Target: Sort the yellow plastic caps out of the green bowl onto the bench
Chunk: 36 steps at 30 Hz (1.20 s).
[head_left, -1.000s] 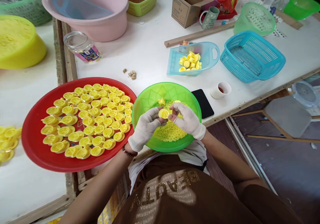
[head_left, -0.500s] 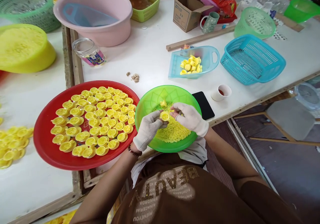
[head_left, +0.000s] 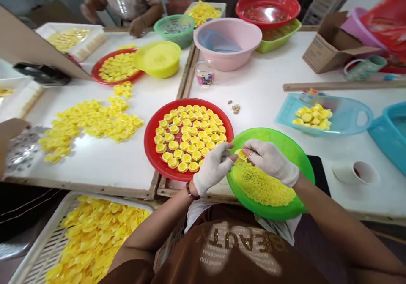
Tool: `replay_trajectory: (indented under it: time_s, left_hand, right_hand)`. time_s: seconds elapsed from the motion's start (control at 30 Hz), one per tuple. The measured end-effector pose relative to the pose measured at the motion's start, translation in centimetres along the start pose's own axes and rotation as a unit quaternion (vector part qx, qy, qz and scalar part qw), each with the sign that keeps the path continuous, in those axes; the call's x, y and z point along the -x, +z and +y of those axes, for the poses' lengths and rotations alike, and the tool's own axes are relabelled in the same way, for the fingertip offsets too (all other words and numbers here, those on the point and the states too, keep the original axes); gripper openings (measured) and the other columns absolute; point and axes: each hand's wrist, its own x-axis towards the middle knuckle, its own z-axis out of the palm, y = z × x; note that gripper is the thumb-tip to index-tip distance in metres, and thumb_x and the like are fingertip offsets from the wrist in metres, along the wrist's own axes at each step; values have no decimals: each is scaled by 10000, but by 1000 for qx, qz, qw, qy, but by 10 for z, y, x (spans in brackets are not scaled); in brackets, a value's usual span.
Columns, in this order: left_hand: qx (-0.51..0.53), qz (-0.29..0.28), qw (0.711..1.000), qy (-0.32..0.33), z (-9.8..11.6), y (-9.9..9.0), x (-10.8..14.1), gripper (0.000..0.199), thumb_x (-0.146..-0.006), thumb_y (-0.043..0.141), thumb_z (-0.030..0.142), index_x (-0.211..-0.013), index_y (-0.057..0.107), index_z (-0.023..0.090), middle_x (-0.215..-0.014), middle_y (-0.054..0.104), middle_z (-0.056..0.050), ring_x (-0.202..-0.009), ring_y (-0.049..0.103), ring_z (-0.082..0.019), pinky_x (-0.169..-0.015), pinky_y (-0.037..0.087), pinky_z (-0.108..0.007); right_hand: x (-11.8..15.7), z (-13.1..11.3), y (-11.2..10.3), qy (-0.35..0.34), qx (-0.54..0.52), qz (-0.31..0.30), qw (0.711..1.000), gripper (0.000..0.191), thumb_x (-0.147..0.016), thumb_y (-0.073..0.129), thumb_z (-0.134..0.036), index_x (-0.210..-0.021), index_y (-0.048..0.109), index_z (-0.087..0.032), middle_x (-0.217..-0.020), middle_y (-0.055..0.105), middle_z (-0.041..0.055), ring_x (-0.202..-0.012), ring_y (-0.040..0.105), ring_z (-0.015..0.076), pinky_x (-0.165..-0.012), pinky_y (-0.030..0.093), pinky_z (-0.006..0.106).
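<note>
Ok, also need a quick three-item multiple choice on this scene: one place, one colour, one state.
1. The yellow cap between the left hand and right hand is above: A the pale blue scoop, B the green bowl, C the white cup.
2. The gloves are: A white, B blue, C black.
3. The caps on the red tray lie: A in one tall stack, B in a loose heap, C in one flat layer.

1 B: the cap shows over the bowl's small yellow bits.
2 A: both hands show white.
3 C: they're spread side by side.
</note>
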Motion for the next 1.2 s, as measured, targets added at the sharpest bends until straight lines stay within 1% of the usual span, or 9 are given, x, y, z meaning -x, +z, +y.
replay_trajectory:
  time_s: [0.07,0.17,0.27,0.33,0.43,0.63,0.93,1.07,1.2]
  left_hand:
    - [-75,134,988,33,-9,-42,17,338,-931,632,396,-1188,628,176,-902,706,-52,-692,641,-149,-650,520,-265]
    - [-197,347,916,23,-31,-108,47,334,-939,614,445,-1124,665,173,-1011,704,-86,-812,653,-189,-774,530,-312]
    - [-266,459,847,-34,-57,-157,76,367,-915,611,466,-1100,681,157,-1086,695,-107,-801,648,-204,-816,528,-351]
    - [-243,463,848,-81,-73,-174,90,411,-907,599,481,-1135,676,147,-1102,700,-111,-773,656,-204,-789,535,-355]
    - [-131,433,882,-130,-89,-182,100,514,-910,585,522,-1233,643,126,-999,715,-87,-762,685,-211,-721,548,-335]
    - [-27,385,913,-135,-97,-182,97,605,-914,596,574,-1310,607,117,-1033,710,-78,-764,675,-189,-729,573,-327]
    - [10,334,936,-112,-93,-199,76,505,-895,572,661,-943,627,161,-816,636,-26,-711,600,-177,-632,549,-290]
    - [70,324,937,-111,-97,-206,59,517,-863,623,671,-949,633,162,-813,664,-32,-733,602,-183,-666,539,-291]
    - [95,324,933,-122,-98,-212,42,520,-837,662,637,-1025,654,152,-841,706,-54,-733,630,-205,-669,538,-310]
  right_hand:
    - [-35,-15,21,-34,-23,-26,999,152,-953,539,-254,-820,602,-216,-697,620,1,-595,555,148,-601,416,307]
    - [-92,-38,61,-59,-68,-75,993,148,-958,515,-244,-825,568,-206,-715,635,3,-598,598,143,-616,445,303]
    - [-143,-58,96,-98,-50,-81,991,181,-966,498,-227,-794,547,-201,-706,630,4,-656,601,152,-675,453,314]
    - [-168,-67,113,-122,-5,-63,991,159,-963,506,-215,-824,580,-192,-761,640,21,-748,584,173,-740,449,333]
    - [-190,-71,130,-123,30,-64,990,131,-958,530,-220,-870,618,-181,-855,649,46,-865,553,202,-821,440,357]
    - [-194,-56,157,-120,67,-75,988,155,-956,517,-214,-923,667,-195,-941,655,52,-937,543,219,-895,440,365]
    - [-203,-38,181,-93,217,-103,966,236,-990,515,-230,-1025,735,-154,-1062,678,111,-958,599,227,-871,450,346]
    - [-204,-42,180,-79,233,-107,963,221,-981,550,-247,-1016,747,-154,-1038,699,121,-950,619,251,-858,458,366]
    - [-189,-43,146,-95,186,-50,977,228,-1003,527,-282,-1013,729,-177,-1004,717,82,-943,628,222,-877,470,343]
